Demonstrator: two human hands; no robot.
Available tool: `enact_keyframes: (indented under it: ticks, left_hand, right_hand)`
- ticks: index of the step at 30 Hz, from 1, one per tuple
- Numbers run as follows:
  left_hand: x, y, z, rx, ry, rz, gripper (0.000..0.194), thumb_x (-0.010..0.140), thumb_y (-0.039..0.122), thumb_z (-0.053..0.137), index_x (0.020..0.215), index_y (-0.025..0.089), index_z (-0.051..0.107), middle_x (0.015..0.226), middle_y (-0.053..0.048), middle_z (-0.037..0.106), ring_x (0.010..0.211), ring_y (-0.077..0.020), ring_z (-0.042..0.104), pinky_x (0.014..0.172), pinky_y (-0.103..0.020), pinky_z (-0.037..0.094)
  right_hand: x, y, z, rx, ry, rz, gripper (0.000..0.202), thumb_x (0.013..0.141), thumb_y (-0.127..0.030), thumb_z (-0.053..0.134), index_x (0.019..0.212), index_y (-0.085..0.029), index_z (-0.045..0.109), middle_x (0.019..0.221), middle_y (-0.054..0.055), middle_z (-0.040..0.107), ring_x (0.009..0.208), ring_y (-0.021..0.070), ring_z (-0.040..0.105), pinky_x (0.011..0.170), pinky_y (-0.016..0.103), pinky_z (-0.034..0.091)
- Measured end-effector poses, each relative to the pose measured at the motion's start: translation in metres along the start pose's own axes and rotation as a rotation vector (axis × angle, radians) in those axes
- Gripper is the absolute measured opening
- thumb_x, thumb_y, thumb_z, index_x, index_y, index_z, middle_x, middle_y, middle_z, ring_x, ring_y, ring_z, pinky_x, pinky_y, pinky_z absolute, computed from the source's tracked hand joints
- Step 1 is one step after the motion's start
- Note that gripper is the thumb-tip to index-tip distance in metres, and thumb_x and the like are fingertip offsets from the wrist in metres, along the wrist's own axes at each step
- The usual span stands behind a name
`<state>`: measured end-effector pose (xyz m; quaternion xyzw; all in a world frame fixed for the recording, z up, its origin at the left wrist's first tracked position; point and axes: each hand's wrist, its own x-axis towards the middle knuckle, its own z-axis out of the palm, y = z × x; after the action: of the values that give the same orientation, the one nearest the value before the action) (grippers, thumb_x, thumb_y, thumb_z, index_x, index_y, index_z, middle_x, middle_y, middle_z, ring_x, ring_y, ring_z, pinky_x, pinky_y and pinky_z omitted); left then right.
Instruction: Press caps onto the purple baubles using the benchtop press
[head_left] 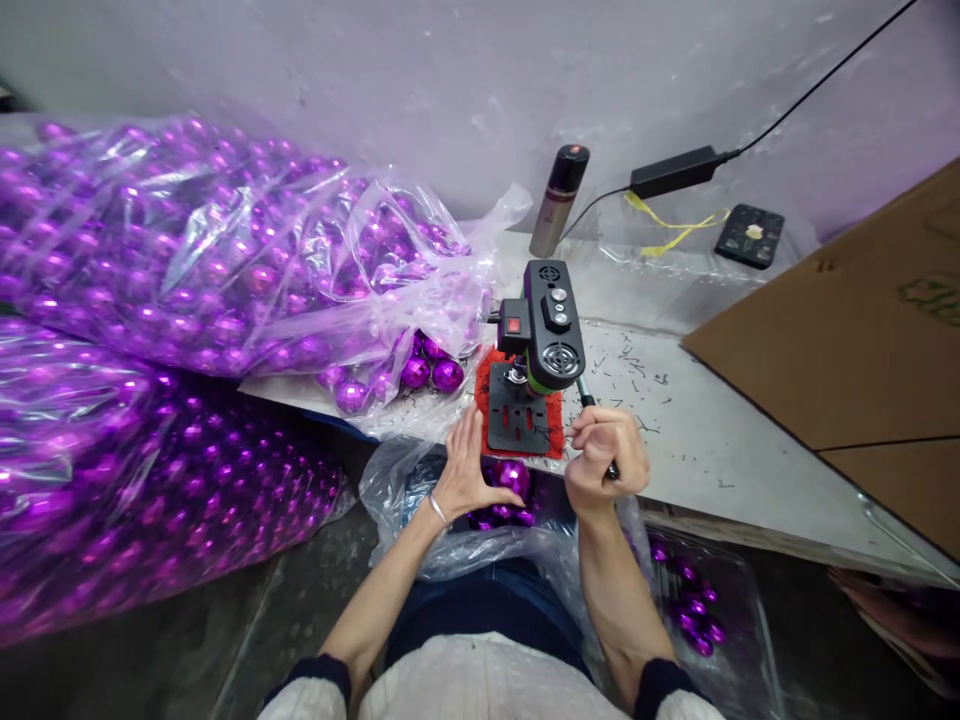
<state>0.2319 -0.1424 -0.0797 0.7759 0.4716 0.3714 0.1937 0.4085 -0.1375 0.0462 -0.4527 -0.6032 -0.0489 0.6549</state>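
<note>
My right hand [606,458] is wrapped round the black-gripped lever [587,392] of a small black bench drill press [553,325]. The machine has a red switch and a slotted black base plate [517,425], which rests on a red cloth [555,412]. My left hand [466,468] is open at the plate's left front corner, fingers stretched out and thumb apart, holding nothing. Just below it, shiny purple faceted balls [511,478] lie in a clear plastic bag [394,490] across my lap.
Large clear bags of purple balls [225,250] fill the left side. Behind the machine stand a spray can [559,200], a power adapter [673,172], a yellow strap [675,235] and a dark flat box [750,237]. Dark shavings litter the white table [720,440]. A cardboard box [847,330] stands right.
</note>
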Motion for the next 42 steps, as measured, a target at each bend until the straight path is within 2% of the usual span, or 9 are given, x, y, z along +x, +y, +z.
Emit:
enact_keyframes:
  ticks: [2,5,8,11,15,21,26,37,42]
  left_hand:
    - [0.022,-0.012,-0.015,0.104,0.1,-0.079,0.105,0.081,0.079,0.063,0.159,0.016,0.033,0.166,-0.028,0.031,0.155,-0.0429,0.031,0.121,-0.061,0.03]
    - [0.068,-0.028,-0.035,0.301,0.246,-0.326,0.056,0.105,0.052,0.038,0.142,0.014,0.057,0.145,-0.024,0.059,0.134,-0.0338,0.059,0.11,-0.048,0.045]
    - [0.1,-0.033,-0.044,0.401,0.155,-0.485,0.049,0.106,0.049,0.041,0.128,0.014,0.067,0.12,-0.021,0.073,0.106,-0.0305,0.072,0.091,-0.039,0.053]
    - [0.109,-0.03,-0.041,0.33,0.053,-0.482,0.052,0.096,0.058,0.059,0.127,0.017,0.068,0.115,-0.019,0.074,0.103,-0.032,0.073,0.086,-0.037,0.054]
    - [0.104,-0.027,-0.033,-0.042,0.089,-0.413,0.059,0.083,0.054,0.079,0.129,0.018,0.066,0.119,-0.016,0.071,0.107,-0.0298,0.071,0.093,-0.038,0.055]
    - [0.087,-0.018,-0.04,-0.955,0.223,-0.51,0.073,0.073,0.047,0.087,0.135,0.027,0.056,0.131,-0.008,0.066,0.11,-0.0225,0.07,0.095,-0.036,0.058]
    - [0.069,-0.003,-0.042,-1.2,0.153,-0.63,0.064,0.077,0.052,0.084,0.131,0.026,0.061,0.125,-0.006,0.071,0.109,-0.0218,0.071,0.098,-0.04,0.059]
    - [0.063,0.007,-0.001,-0.687,0.022,-0.478,0.069,0.082,0.046,0.08,0.142,0.02,0.059,0.132,-0.011,0.072,0.118,-0.0273,0.071,0.11,-0.046,0.054]
    - [0.066,0.007,0.005,-0.338,0.029,-0.252,0.064,0.08,0.043,0.084,0.136,0.021,0.062,0.133,-0.013,0.07,0.125,-0.0305,0.067,0.112,-0.051,0.051]
  right_hand:
    - [-0.003,0.002,0.0,0.003,-0.004,-0.008,0.033,0.1,-0.021,0.048,0.067,-0.023,0.053,0.067,0.0,0.059,0.061,0.0135,0.058,0.056,0.03,0.043]
    - [-0.005,0.004,0.0,0.016,-0.002,-0.018,0.031,0.098,-0.019,0.05,0.068,-0.022,0.052,0.069,0.0,0.06,0.062,0.013,0.058,0.057,0.029,0.042]
    - [-0.006,0.004,0.0,0.016,-0.009,-0.021,0.03,0.098,-0.018,0.05,0.069,-0.022,0.051,0.07,0.0,0.061,0.063,0.0127,0.058,0.06,0.029,0.044]
    - [-0.007,0.005,0.0,0.011,-0.02,-0.029,0.029,0.098,-0.018,0.049,0.07,-0.022,0.052,0.071,0.0,0.061,0.065,0.0132,0.058,0.061,0.03,0.044]
    - [-0.008,0.006,-0.001,0.016,-0.023,-0.032,0.028,0.098,-0.018,0.049,0.071,-0.022,0.052,0.072,0.0,0.062,0.066,0.0136,0.059,0.06,0.03,0.044]
    - [-0.008,0.006,-0.002,0.025,-0.042,-0.041,0.028,0.098,-0.018,0.049,0.071,-0.022,0.052,0.073,0.0,0.063,0.066,0.0125,0.058,0.059,0.028,0.044]
    - [-0.001,0.001,0.0,0.019,-0.011,-0.041,0.029,0.099,-0.017,0.049,0.07,-0.022,0.051,0.07,-0.001,0.061,0.065,0.012,0.058,0.059,0.028,0.044]
    - [0.03,-0.016,0.001,0.015,-0.009,-0.002,0.034,0.099,-0.015,0.049,0.066,-0.021,0.049,0.063,-0.002,0.055,0.062,0.0111,0.056,0.057,0.028,0.041]
    - [0.029,-0.015,0.0,0.006,-0.027,-0.013,0.033,0.099,-0.015,0.049,0.067,-0.021,0.049,0.064,-0.002,0.055,0.062,0.0109,0.056,0.057,0.027,0.041]
